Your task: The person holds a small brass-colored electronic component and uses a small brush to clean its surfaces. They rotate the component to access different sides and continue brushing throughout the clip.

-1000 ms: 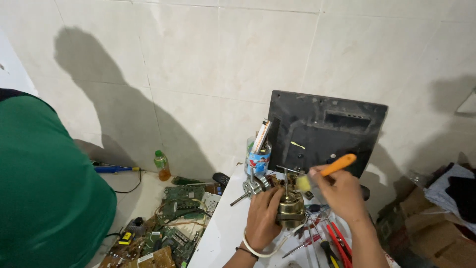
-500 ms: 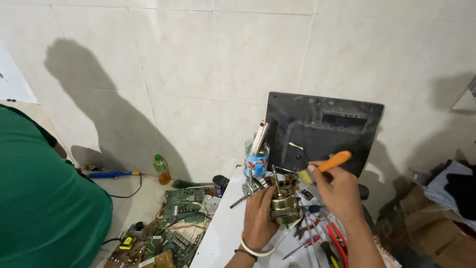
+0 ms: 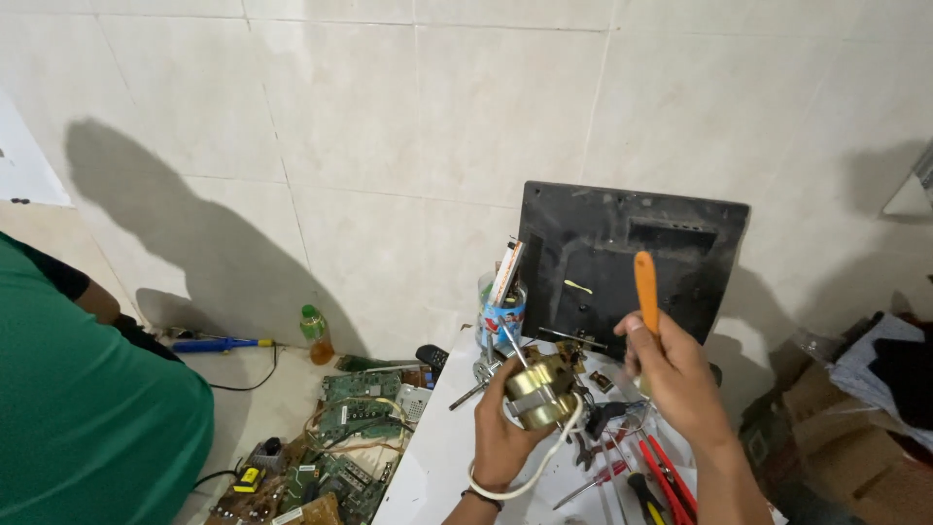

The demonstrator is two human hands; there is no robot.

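Two hands are up over the white surface (image 3: 442,457). Our left hand (image 3: 507,433) has its grip closed around a small brass-coloured motor (image 3: 537,391), lifted clear of the surface, with a white cable (image 3: 544,462) looping under the wrist. At three o'clock from the motor, well apart from it, our right hand (image 3: 680,374) grips an orange-handled screwdriver (image 3: 646,292), handle pointing to twelve o'clock. Behind stands a black panel (image 3: 632,262). At nine o'clock, circuit boards (image 3: 350,437) lie on the floor beside a person in a green shirt (image 3: 87,418).
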